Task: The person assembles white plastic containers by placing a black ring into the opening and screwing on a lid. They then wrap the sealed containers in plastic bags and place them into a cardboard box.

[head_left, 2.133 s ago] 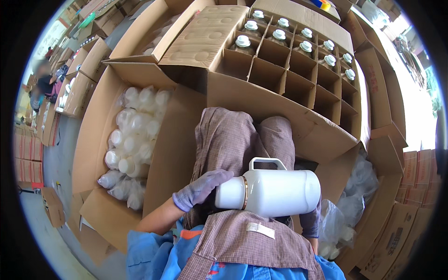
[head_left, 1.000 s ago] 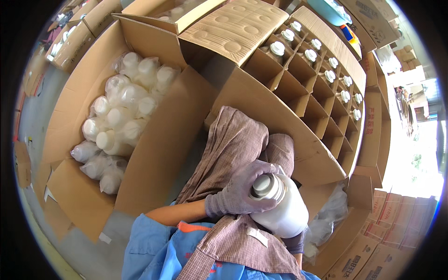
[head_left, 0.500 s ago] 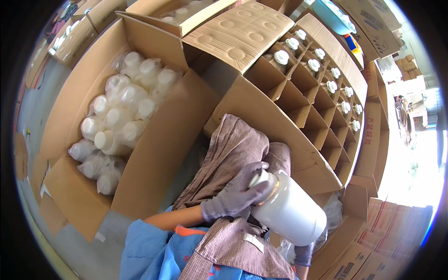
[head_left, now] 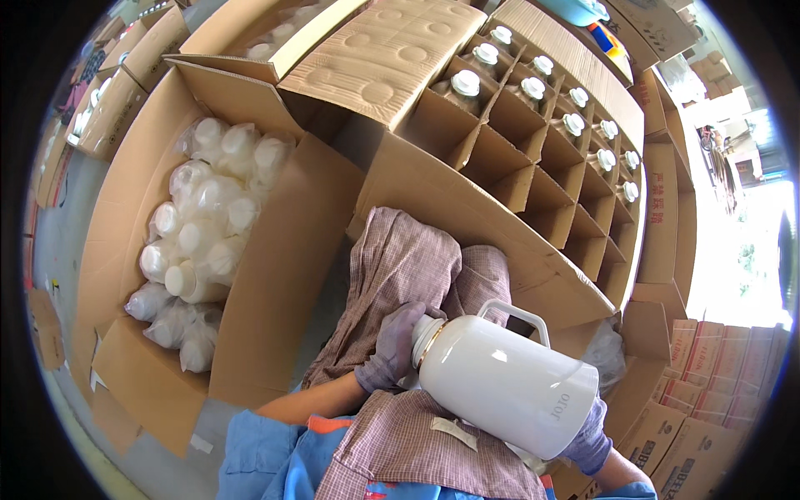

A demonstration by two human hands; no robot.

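A white thermos jug (head_left: 500, 379) with a loop handle and a gold ring at its neck lies tilted across my lap. My left hand (head_left: 388, 348), in a grey glove, is wrapped round its neck and white lid. At the bottom end of the jug, my gloved right hand (head_left: 590, 442) grips the base, its fingers partly hidden behind it. Just beyond my knees stands a divided carton (head_left: 483, 204). White-capped bottles or jugs (head_left: 465, 85) fill its far and right cells, while several near cells hold nothing visible.
To the left, an open carton (head_left: 279, 275) holds several plastic-bagged white-capped containers (head_left: 200, 237). A dimpled cardboard flap (head_left: 375, 54) lies between the cartons. Clear plastic bags (head_left: 606, 354) sit right of my knees, with stacked boxes (head_left: 708, 367) beyond. A blue basin (head_left: 575, 10) stands at the back.
The jug has turned, bringing its handle into view on the upper side, and lies more level. My right hand has come up from beneath onto its base; my left stays at the neck.
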